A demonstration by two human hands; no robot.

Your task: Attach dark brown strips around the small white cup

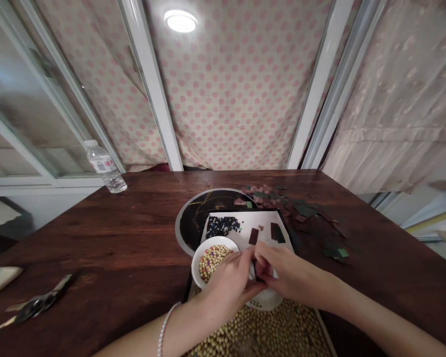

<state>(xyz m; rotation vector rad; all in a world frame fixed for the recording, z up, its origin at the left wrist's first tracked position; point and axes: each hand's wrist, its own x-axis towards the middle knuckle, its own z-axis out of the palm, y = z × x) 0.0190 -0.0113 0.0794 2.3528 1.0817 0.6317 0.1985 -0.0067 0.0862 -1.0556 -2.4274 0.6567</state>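
Left hand (226, 273) and right hand (290, 271) pinch a dark scrap (260, 270) between their fingers, over a white bowl (266, 300).

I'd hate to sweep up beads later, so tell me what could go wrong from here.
The left hand is right by the bowl of pale beads, so a nudge might spill it. The loose dark beads in the tray could scatter if it gets bumped.
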